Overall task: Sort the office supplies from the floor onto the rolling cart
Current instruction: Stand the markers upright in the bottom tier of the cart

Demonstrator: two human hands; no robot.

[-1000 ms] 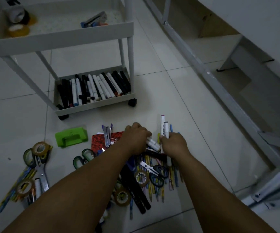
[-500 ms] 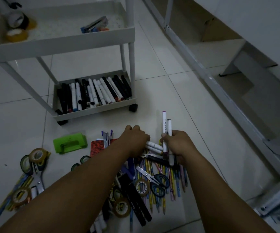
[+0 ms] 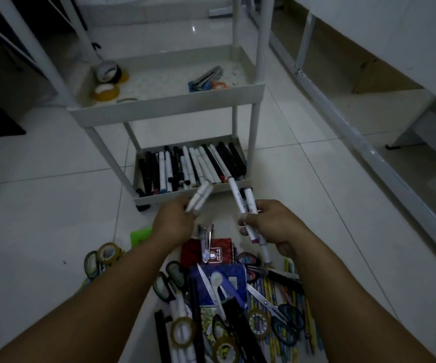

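Note:
My left hand (image 3: 173, 224) is shut on two short white markers (image 3: 201, 197), held up just in front of the cart's bottom tray. My right hand (image 3: 272, 224) grips a bundle of long white markers (image 3: 239, 200) pointing up toward the same tray. The white rolling cart (image 3: 164, 106) stands ahead; its bottom tray (image 3: 185, 196) holds several black and white markers (image 3: 190, 166). The middle shelf carries tape rolls (image 3: 105, 91) and a stapler (image 3: 206, 78). On the floor below my arms lies a pile of scissors (image 3: 277, 307), tape rolls (image 3: 183, 331), pencils and notebooks (image 3: 206, 251).
A green hole punch (image 3: 139, 235) lies left of my left hand, with more tape rolls (image 3: 106, 252) beside it. A white metal frame (image 3: 356, 132) runs diagonally along the right. Bare white tiles (image 3: 41, 218) spread to the left.
Both hands have lifted off the floor pile with markers in them and moved forward toward the cart's bottom tray. The view has tilted up, showing more of the cart.

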